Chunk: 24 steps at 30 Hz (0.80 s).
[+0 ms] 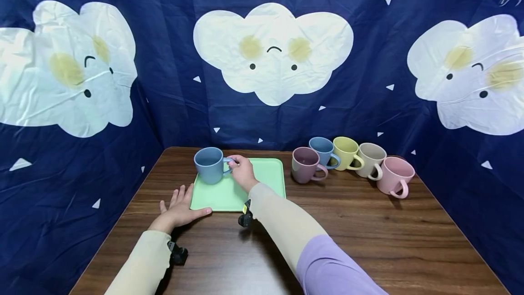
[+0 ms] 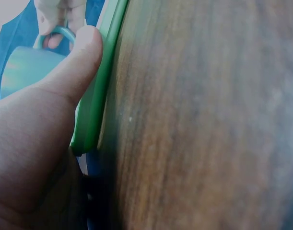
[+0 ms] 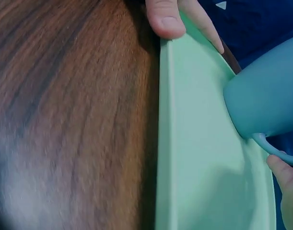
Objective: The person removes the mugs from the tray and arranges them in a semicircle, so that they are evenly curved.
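Note:
A blue mug (image 1: 209, 167) stands upright over the left back part of a light green tray (image 1: 264, 176), its handle turned to the right. My right hand (image 1: 243, 172) pinches that handle between thumb and fingers, as the right wrist view of the mug (image 3: 266, 91) also shows. At the tray's front left corner my left hand (image 1: 180, 208) lies with spread, straight fingers. Its thumb (image 2: 74, 67) rests along the tray's front rim, while the other fingers reach along the left side.
Right of the tray stands a purple mug (image 1: 304, 165). Behind and beyond it a row holds a second blue mug (image 1: 321, 148), a yellow mug (image 1: 345, 153), a grey mug (image 1: 370, 158) and a pink mug (image 1: 395, 174). Blue cloth (image 1: 266, 122) with clouds borders the wooden table (image 1: 348, 231).

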Motion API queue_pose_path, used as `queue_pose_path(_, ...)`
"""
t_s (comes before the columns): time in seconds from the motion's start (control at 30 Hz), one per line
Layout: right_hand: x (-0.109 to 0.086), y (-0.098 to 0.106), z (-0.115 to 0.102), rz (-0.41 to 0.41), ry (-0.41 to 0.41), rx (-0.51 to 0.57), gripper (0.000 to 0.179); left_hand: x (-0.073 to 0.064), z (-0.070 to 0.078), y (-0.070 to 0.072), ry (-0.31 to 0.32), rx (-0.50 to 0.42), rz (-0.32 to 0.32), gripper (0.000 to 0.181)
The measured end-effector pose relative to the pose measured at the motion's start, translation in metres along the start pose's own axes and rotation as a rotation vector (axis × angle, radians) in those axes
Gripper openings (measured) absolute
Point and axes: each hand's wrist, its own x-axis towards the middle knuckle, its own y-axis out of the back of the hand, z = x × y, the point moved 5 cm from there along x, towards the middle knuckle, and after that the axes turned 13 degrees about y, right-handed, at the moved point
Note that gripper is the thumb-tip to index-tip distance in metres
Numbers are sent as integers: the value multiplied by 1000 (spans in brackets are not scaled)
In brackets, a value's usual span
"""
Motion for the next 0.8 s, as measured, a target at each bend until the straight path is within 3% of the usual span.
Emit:
queue_pose_path(0.23, -4, 15, -8, -42, 43, 4, 18, 12, -10, -7, -17, -25, 18, 135)
queue_pose_path(0.4, -6, 30, -10, -57, 38, 78, 19, 19, -11, -9, -39, -40, 33, 139)
queue_pose_path(0.57, -12, 51, -12, -68, 18, 141, 21, 20, -9, -9, -45, -37, 26, 141)
queue_pose_path(0.8, -21, 80, -16, -82, 3, 135, 23, 20, -10, -9, -39, -26, 27, 140)
